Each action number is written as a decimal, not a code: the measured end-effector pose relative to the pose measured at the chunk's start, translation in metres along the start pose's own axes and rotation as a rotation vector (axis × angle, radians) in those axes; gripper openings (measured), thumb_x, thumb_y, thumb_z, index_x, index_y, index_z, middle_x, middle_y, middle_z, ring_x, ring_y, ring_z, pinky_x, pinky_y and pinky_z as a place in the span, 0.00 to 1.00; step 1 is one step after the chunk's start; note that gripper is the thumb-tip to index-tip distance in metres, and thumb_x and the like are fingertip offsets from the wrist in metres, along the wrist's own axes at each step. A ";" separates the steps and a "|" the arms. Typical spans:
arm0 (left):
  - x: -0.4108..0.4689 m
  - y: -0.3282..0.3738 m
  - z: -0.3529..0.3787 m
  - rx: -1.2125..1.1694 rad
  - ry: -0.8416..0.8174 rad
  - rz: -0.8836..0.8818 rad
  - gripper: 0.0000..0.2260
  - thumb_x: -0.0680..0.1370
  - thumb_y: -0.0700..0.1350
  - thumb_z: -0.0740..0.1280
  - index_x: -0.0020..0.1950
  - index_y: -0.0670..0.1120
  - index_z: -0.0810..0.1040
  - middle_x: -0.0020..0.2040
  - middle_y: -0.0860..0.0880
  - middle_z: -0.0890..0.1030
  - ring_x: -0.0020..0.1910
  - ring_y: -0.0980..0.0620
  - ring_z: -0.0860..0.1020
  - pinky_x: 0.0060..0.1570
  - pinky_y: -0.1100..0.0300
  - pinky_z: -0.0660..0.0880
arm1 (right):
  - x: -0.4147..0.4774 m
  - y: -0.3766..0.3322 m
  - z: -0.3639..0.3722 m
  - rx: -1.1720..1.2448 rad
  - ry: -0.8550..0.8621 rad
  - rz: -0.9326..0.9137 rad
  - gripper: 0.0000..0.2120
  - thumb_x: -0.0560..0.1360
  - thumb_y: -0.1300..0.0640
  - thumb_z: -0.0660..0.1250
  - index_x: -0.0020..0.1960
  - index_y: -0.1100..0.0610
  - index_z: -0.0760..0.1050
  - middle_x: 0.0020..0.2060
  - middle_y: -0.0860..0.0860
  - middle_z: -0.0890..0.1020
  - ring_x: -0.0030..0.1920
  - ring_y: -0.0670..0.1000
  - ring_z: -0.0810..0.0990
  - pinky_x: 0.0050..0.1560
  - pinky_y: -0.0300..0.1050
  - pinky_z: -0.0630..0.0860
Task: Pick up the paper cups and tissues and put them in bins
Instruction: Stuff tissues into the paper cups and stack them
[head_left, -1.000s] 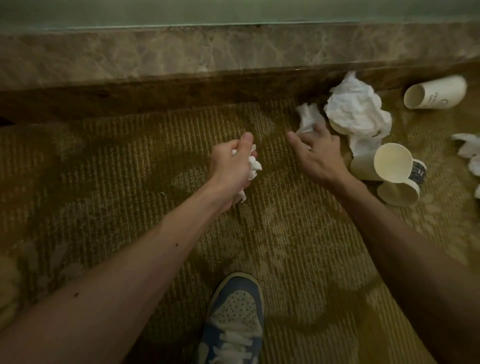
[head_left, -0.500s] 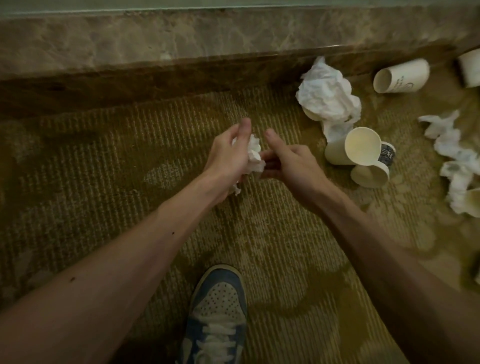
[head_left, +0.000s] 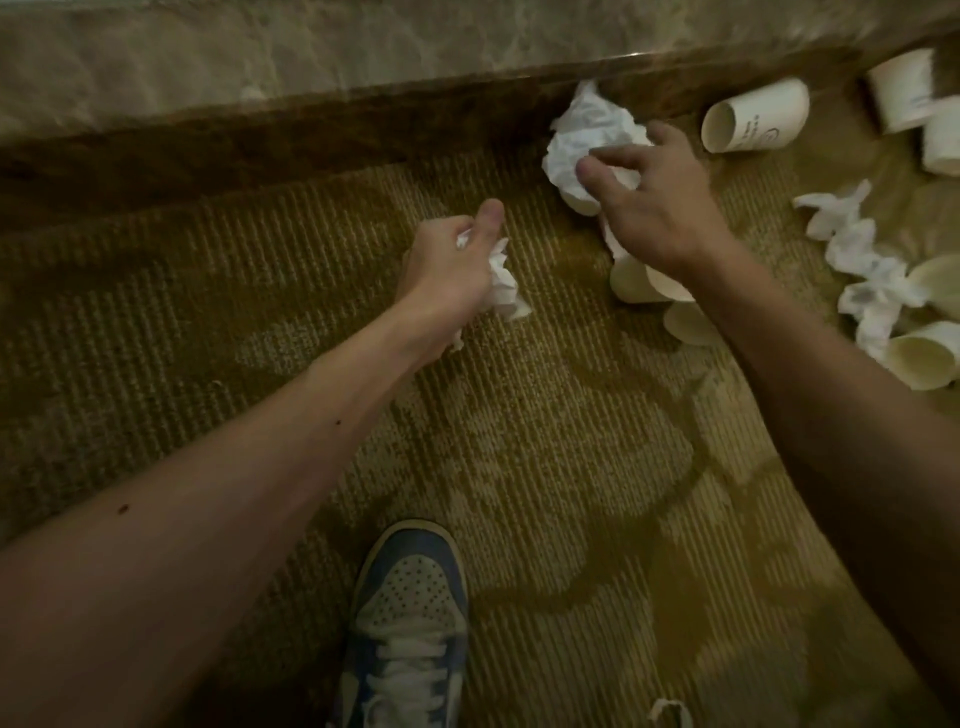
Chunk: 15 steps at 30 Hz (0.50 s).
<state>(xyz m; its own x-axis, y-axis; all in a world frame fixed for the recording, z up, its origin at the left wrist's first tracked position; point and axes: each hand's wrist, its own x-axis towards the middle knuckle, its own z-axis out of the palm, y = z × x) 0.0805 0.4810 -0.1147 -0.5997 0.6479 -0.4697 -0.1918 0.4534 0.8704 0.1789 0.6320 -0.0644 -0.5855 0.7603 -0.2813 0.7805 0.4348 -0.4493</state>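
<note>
Nearest the camera a blue and white sneaker (head_left: 410, 623) stands on the patterned carpet (head_left: 519, 441), with a small tissue scrap (head_left: 670, 712) to its right at the bottom edge. Further out, the left hand (head_left: 452, 265) is curled round a small crumpled tissue (head_left: 504, 286), which bulges out on the thumb side. To the right and a little farther, the right hand (head_left: 660, 208) has its fingers spread and bent, its fingertips touching a large crumpled tissue (head_left: 587, 135) that lies just beyond them against the dark baseboard; no closed grasp shows. Two paper cups (head_left: 634, 283) lie under the right wrist. A trail of tissues (head_left: 857, 260) lies well to the right, and a tipped cup (head_left: 753, 117) rests beyond the hand near the marble ledge (head_left: 311, 47)
</note>
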 end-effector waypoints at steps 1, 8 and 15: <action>0.001 0.000 0.001 -0.014 -0.005 -0.011 0.19 0.82 0.58 0.58 0.46 0.46 0.80 0.39 0.51 0.82 0.38 0.56 0.81 0.41 0.55 0.77 | 0.004 0.001 0.001 -0.067 -0.062 0.022 0.24 0.79 0.40 0.61 0.69 0.52 0.74 0.76 0.55 0.60 0.73 0.55 0.63 0.62 0.42 0.59; 0.001 -0.003 0.003 -0.069 -0.063 -0.003 0.19 0.81 0.61 0.58 0.53 0.47 0.80 0.41 0.52 0.82 0.37 0.57 0.82 0.33 0.62 0.75 | 0.002 0.004 0.003 0.006 0.033 0.012 0.17 0.79 0.47 0.64 0.53 0.60 0.82 0.49 0.55 0.84 0.46 0.51 0.83 0.49 0.55 0.81; 0.002 -0.002 -0.003 -0.161 -0.006 -0.004 0.20 0.82 0.61 0.56 0.48 0.49 0.80 0.40 0.51 0.83 0.38 0.54 0.83 0.40 0.56 0.79 | -0.046 -0.010 0.002 0.294 0.098 -0.087 0.18 0.79 0.43 0.63 0.39 0.54 0.81 0.33 0.47 0.83 0.33 0.44 0.81 0.33 0.38 0.76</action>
<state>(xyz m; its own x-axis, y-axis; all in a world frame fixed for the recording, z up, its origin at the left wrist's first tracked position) 0.0771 0.4796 -0.1175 -0.5944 0.6502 -0.4733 -0.3161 0.3523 0.8809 0.1975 0.5915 -0.0485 -0.6119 0.7757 -0.1546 0.6236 0.3529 -0.6976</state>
